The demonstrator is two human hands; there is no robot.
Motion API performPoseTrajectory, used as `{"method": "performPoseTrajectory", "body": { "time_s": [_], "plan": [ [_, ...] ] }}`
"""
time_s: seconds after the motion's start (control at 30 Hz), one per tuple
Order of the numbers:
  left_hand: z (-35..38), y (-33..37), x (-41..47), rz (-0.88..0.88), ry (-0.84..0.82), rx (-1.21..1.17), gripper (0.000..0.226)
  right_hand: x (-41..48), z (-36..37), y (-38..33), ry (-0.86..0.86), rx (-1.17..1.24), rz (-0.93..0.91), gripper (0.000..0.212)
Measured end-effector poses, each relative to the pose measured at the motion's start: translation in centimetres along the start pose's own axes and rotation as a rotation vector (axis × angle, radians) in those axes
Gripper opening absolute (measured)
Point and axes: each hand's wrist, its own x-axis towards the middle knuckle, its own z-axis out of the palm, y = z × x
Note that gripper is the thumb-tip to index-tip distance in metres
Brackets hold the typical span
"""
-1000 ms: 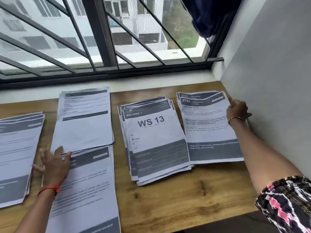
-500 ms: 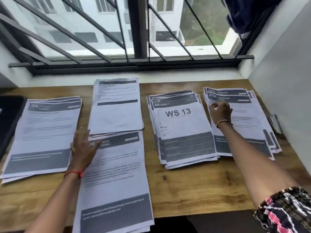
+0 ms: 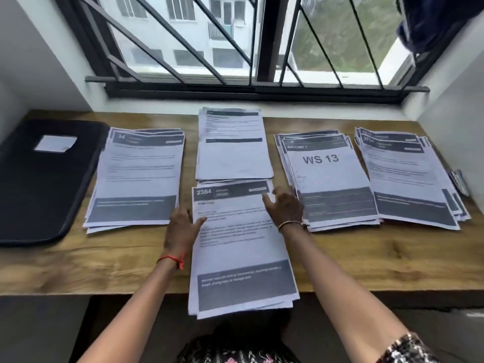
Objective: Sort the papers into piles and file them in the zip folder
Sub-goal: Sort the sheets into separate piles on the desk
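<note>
1. A wooden table (image 3: 366,258) stands under a barred window (image 3: 262,48), with white walls on either side and a dark cloth (image 3: 432,24) hanging at the upper right.
2. Both hands are at the "2384" pile (image 3: 241,247), the pile nearest the person. Its lower end sticks out over the table's front edge.
3. The left hand (image 3: 182,229), with a red thread (image 3: 172,259) at the wrist, lies against the left edge of this pile. Its fingers are loose and spread, its thumb rests on the top sheet, and it clasps nothing.
4. The right hand (image 3: 284,205), with a bracelet (image 3: 290,224) at the wrist, touches the pile's upper right corner. Its fingers are spread and relaxed, and it also grasps nothing.
5. Just beyond the two hands lies a pile of plain forms (image 3: 233,145), whose lower edge overlaps the top of the "2384" pile.
6. Just beside the left hand, on its outer side, is the "34" pile (image 3: 136,176). Further out that way the black zip folder (image 3: 44,184) lies flat, bearing a white label.
7. Just beside the right hand, on its outer side, is the "WS 13" pile (image 3: 330,179). Beyond it sits a fanned pile (image 3: 408,179), and some metal clips (image 3: 458,180) lie by the wall.
</note>
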Motion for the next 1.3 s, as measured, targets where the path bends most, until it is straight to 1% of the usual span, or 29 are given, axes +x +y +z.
{"method": "performPoseTrajectory", "body": {
  "time_s": [0.07,0.13,0.2,0.27,0.4,0.53,0.67,0.77,0.87,1.03,1.1,1.13,1.23,1.3],
  "plan": [
    [0.1,-0.1,-0.4,-0.036,0.009,-0.017,0.031,-1.4,0.5,0.1,-0.077,-0.063,0.138,0.045],
    [0.1,0.2,-0.8,-0.064,-0.007,-0.020,0.033,-2.4,0.7,0.3,-0.128,-0.074,0.204,0.056],
    [0.1,0.2,-0.9,-0.085,-0.027,-0.044,0.028,-3.0,0.8,0.4,-0.138,-0.028,0.250,0.060],
    [0.1,0.1,-1.2,-0.102,-0.023,-0.068,0.021,-3.2,0.9,0.5,-0.132,0.047,0.295,0.054],
    [-0.1,0.3,-1.8,-0.125,0.044,-0.077,0.012,-3.1,0.7,0.7,-0.096,0.222,0.371,0.031],
    [-0.5,0.5,-2.0,-0.139,0.113,-0.060,0.007,-3.3,0.7,0.2,-0.033,0.354,0.441,0.019],
    [-0.9,0.1,-2.4,-0.120,0.169,-0.064,0.013,-3.5,0.5,-0.5,-0.006,0.453,0.439,0.010],
    [-1.4,-0.3,-2.6,-0.069,0.227,-0.096,0.013,-3.3,0.4,-0.6,-0.021,0.483,0.406,0.012],
    [-2.0,-0.6,-2.6,-0.082,0.268,-0.144,0.013,-3.0,0.4,-0.7,-0.018,0.467,0.370,0.015],
    [-2.9,-1.2,-0.9,-0.069,0.297,-0.208,0.014,-2.6,0.6,-1.0,0.013,0.460,0.369,0.018],
    [-4.0,-1.9,0.1,-0.081,0.373,-0.224,0.014,-2.5,0.9,-0.5,-0.010,0.459,0.371,0.030],
    [-4.7,-2.4,0.6,-0.094,0.417,-0.220,0.015,-2.6,1.1,-0.3,-0.035,0.448,0.376,0.032],
    [-7.2,-4.3,2.6,-0.188,0.489,-0.155,0.024,-3.2,1.4,0.2,-0.105,0.392,0.389,0.028],
    [-8.8,-6.0,4.3,-0.208,0.478,-0.097,0.035,-3.4,1.5,0.2,-0.119,0.348,0.365,0.028]
  ]
}}
